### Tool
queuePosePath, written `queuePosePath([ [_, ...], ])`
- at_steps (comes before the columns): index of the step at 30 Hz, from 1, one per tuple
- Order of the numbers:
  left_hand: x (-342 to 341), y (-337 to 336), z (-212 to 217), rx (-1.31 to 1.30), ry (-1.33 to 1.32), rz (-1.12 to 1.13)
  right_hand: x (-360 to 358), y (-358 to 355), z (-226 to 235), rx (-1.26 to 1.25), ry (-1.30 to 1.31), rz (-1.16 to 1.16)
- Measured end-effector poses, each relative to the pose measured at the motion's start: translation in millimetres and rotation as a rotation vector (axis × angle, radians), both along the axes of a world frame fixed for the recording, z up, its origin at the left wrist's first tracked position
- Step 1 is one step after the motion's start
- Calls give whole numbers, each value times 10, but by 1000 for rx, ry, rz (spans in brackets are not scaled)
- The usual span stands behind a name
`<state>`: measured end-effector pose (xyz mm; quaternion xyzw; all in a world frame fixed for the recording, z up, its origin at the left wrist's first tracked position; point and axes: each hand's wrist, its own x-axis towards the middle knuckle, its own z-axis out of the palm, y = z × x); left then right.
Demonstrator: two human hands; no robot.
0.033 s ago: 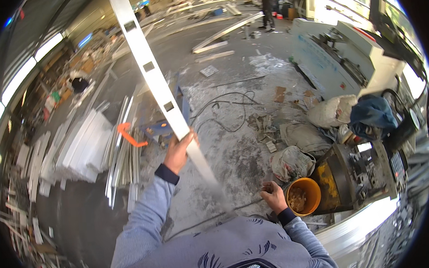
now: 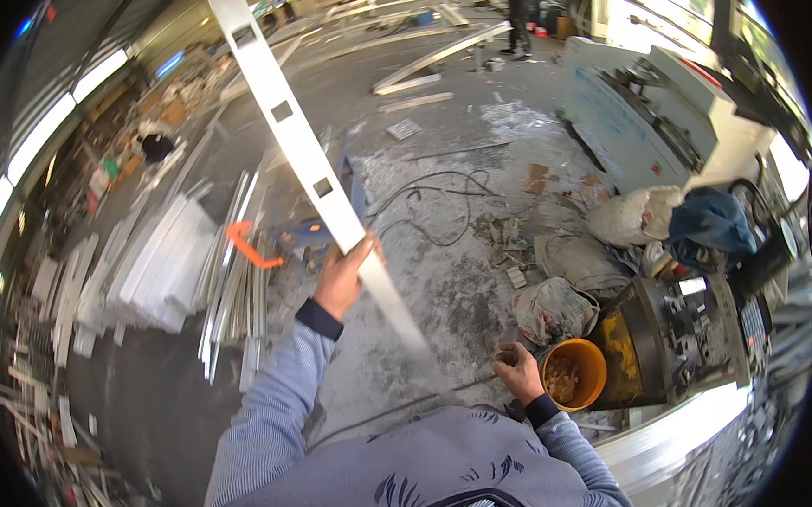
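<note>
My left hand [image 2: 345,278] is wrapped round a long, pale metal bar [image 2: 289,135] with several square cut-outs along its face. The bar slants from the top of the view down toward my body, and its lower end is blurred. Out to the right, my right hand [image 2: 517,371] is closed with its fingers curled together. Whatever it may hold is too small to make out. Just beside that hand is an orange bucket [image 2: 597,369] with light scraps inside.
A machine [image 2: 648,336] stands right of the bucket, with grey sacks [image 2: 558,309] behind it. Left are stacked white profiles [image 2: 165,268], an orange clamp-like piece [image 2: 249,246] and a blue stand [image 2: 346,178]. Black cable [image 2: 438,175] loops across the floor. Another person [image 2: 519,14] stands far back.
The surroundings have shifted slightly to the right in the view. My left hand keeps its hold on the bar, and my right hand stays beside the bucket.
</note>
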<state>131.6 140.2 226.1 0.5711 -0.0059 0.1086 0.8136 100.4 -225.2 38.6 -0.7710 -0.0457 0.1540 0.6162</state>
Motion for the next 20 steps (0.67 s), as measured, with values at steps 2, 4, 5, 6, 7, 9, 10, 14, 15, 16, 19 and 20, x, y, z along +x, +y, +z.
queuePosePath([
  [2, 9, -102, 179, -77, -58, -24, -13, 24, 62, -174, -245, 70],
  [4, 1, -195, 333, -124, -118, -60, -27, 58, 147, -340, -468, 127],
  [5, -15, -267, 382, -223, -151, -39, -39, 71, 192, -401, -607, 148],
  [6, -30, -307, 437, -263, -172, -55, -31, 91, 234, -439, -591, 179],
  [7, -54, -324, 482, -301, -199, -73, -33, 93, 272, -469, -616, 182],
  [9, -129, -323, 524, -373, -166, -73, -17, 104, 330, -459, -541, 180],
  [10, -148, -294, 526, -378, -145, -56, 4, 111, 352, -303, -438, 124],
  [14, -214, -67, 384, -308, -101, 1, 63, 26, 440, -418, -433, 158],
  [15, -232, -2, 330, -263, -71, 35, 40, 15, 446, -440, -440, 153],
  [16, -283, 60, 263, -35, -90, 146, 26, 11, 440, -415, -473, 151],
  [19, -476, 278, 117, 568, -137, 633, -1, 10, 376, -446, -495, 155],
  [20, -615, 365, 82, 852, -178, 802, -4, -7, 355, -463, -477, 188],
])
